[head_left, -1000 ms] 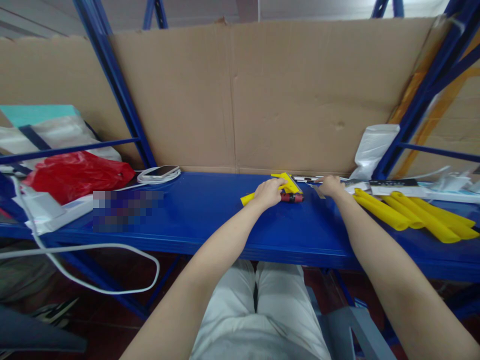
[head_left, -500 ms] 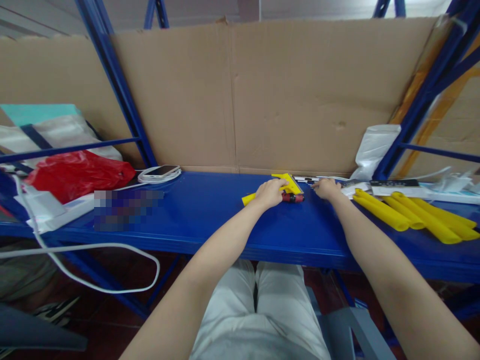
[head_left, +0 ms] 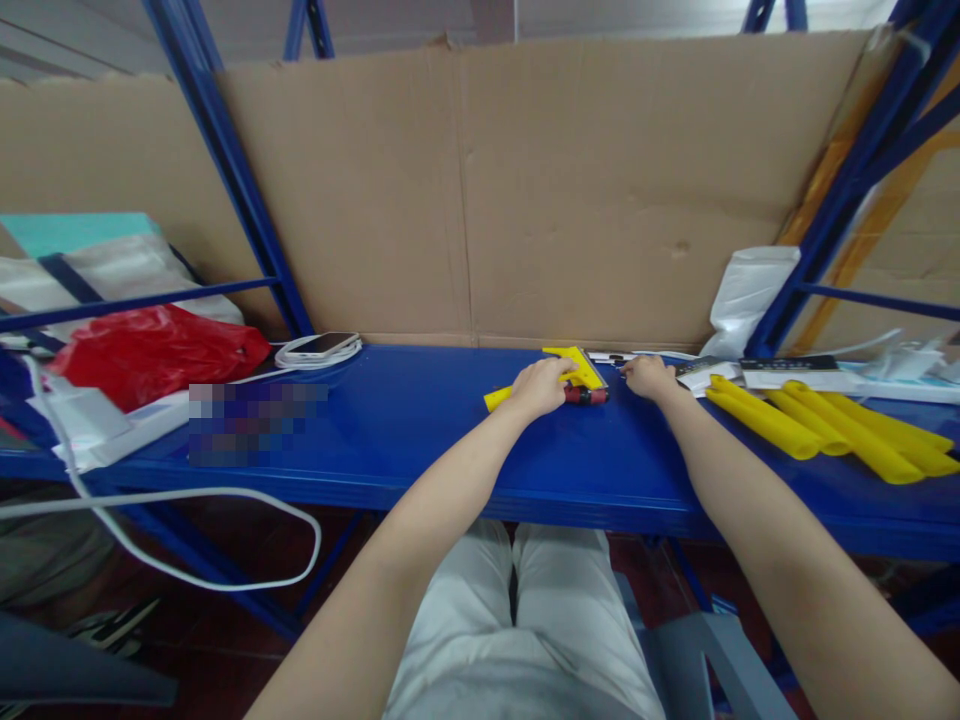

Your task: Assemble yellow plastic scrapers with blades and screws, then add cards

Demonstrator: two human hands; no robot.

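My left hand (head_left: pixel 538 388) is closed around the handle of a yellow scraper (head_left: pixel 583 368), whose wide head points to the right and bears a metal-looking edge. Just under that head, a red-and-black cylindrical piece (head_left: pixel 589 396) lies close to my fingers; whether my hand also grips it I cannot tell. To the right, the fingers of my right hand (head_left: pixel 649 377) are bent together low over the blue tabletop (head_left: pixel 420 420). What they hold, if anything, is hidden. A thin black-and-white item (head_left: pixel 609 358) lies just behind and left of them.
Several yellow tube-like pieces (head_left: pixel 761 420) lie at the right, beside a black-and-white box (head_left: pixel 789 368). A white pouch (head_left: pixel 750 300) leans near the blue post. At left are a phone (head_left: pixel 324 345) on a coiled cable, a red bag (head_left: pixel 161 350) and a power strip (head_left: pixel 135 432).
My right hand has shifted very slightly left. My left hand and the yellow scraper have stayed in place.
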